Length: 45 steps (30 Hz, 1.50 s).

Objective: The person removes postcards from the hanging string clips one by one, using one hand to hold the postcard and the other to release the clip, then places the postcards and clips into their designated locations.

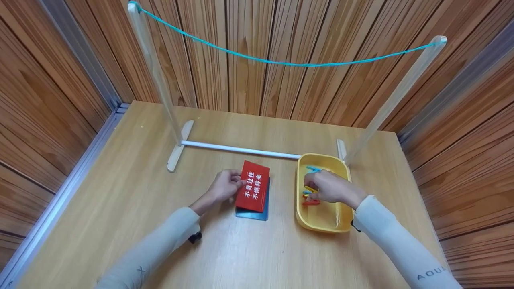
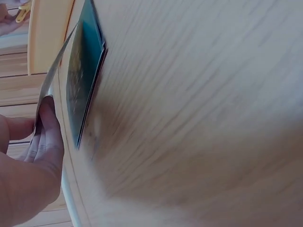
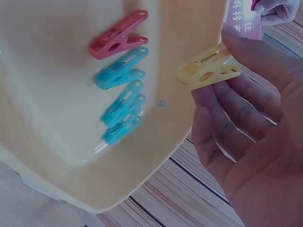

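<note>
A red card (image 1: 253, 188) with white lettering is pinched at its left edge between the thumb and fingers of my left hand (image 1: 223, 186). It stands tilted above a small stack of blue-green cards (image 1: 251, 215) lying on the table. My right hand (image 1: 331, 188) reaches over the yellow plastic basket (image 1: 324, 229) and pinches a yellow clothespin (image 3: 208, 68) by its handles. Below, the right wrist view shows a red clothespin (image 3: 119, 35) and several blue clothespins (image 3: 122, 69) in a row on the basket floor.
Behind the cards stands a wooden frame with a left post (image 1: 154, 72), a right post (image 1: 397, 94) and a white bottom bar (image 1: 241, 150). A teal cord (image 1: 277, 62) sags between the post tops. Wood-panelled walls (image 1: 249, 80) enclose the table.
</note>
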Each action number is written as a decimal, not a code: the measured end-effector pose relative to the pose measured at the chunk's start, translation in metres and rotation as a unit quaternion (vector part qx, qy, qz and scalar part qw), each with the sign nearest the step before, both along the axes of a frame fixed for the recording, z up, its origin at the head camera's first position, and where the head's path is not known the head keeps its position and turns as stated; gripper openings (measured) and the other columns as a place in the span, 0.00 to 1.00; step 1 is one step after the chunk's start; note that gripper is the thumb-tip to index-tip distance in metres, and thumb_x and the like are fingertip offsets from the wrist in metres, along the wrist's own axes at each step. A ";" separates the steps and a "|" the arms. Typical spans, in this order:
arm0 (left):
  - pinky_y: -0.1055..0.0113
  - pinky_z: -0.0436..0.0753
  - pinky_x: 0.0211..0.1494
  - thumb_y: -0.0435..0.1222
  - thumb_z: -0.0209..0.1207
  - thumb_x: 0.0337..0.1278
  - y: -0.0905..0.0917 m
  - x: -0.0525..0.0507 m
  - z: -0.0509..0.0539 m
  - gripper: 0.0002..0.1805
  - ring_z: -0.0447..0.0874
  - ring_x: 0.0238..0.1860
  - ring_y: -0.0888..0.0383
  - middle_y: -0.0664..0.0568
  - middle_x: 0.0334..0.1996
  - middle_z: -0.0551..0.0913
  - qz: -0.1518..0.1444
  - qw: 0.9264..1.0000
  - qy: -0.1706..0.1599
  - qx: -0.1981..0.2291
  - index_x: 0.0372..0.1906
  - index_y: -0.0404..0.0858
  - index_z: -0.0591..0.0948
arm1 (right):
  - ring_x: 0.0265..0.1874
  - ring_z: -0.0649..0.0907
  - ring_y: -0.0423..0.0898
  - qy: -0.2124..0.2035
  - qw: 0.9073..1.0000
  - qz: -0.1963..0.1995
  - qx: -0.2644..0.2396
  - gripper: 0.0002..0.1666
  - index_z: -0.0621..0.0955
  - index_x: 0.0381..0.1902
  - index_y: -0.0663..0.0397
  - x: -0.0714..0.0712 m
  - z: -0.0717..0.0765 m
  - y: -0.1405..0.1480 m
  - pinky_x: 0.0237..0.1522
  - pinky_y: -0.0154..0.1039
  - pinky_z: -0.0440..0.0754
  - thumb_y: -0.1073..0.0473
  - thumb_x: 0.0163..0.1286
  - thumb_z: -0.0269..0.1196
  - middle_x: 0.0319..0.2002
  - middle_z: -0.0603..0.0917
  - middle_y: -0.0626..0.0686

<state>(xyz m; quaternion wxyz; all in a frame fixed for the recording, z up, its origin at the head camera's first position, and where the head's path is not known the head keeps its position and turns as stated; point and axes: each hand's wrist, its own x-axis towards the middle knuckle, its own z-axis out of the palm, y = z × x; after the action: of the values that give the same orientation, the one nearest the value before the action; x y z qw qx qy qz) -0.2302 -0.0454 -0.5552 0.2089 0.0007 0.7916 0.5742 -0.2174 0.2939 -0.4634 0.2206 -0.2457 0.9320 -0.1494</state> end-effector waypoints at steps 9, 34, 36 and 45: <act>0.66 0.90 0.42 0.36 0.64 0.73 0.002 0.010 -0.012 0.22 0.92 0.44 0.58 0.49 0.48 0.89 -0.004 0.999 -0.035 0.005 0.67 0.38 0.79 | 0.31 0.78 0.45 -0.035 0.999 0.011 0.040 0.15 0.86 0.45 0.55 0.001 -0.012 -0.007 0.38 0.39 0.80 0.57 0.63 0.78 0.32 0.84 0.48; 0.73 0.80 0.33 0.44 0.68 0.69 -0.001 0.018 -0.019 0.32 0.92 0.43 0.59 0.49 0.40 0.91 -0.050 0.983 0.101 -0.144 0.73 0.35 0.76 | 0.30 0.78 0.46 -0.048 0.994 0.017 0.094 0.15 0.87 0.41 0.52 0.009 -0.040 -0.015 0.38 0.44 0.81 0.58 0.58 0.80 0.31 0.84 0.48; 0.71 0.85 0.40 0.44 0.68 0.68 -0.001 0.020 -0.020 0.33 0.92 0.50 0.57 0.49 0.51 0.91 -0.046 0.983 0.098 -0.147 0.73 0.37 0.76 | 0.31 0.78 0.46 -0.049 0.994 0.010 0.099 0.15 0.87 0.42 0.50 0.010 -0.041 -0.016 0.39 0.44 0.82 0.58 0.59 0.80 0.32 0.84 0.47; 0.67 0.88 0.47 0.46 0.69 0.67 0.001 0.021 -0.019 0.32 0.92 0.53 0.54 0.49 0.59 0.89 -0.029 0.982 0.092 -0.162 0.72 0.39 0.77 | 0.31 0.78 0.46 -0.040 0.994 -0.004 0.100 0.14 0.87 0.42 0.48 0.014 -0.046 -0.016 0.40 0.43 0.82 0.58 0.60 0.79 0.31 0.83 0.45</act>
<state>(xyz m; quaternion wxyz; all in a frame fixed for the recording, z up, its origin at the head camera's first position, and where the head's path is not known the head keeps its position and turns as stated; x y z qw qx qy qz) -0.2088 -0.0447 -0.5740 0.1491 0.0425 0.8895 0.4299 -0.2035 0.2779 -0.5091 0.2803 -0.2126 0.9337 -0.0665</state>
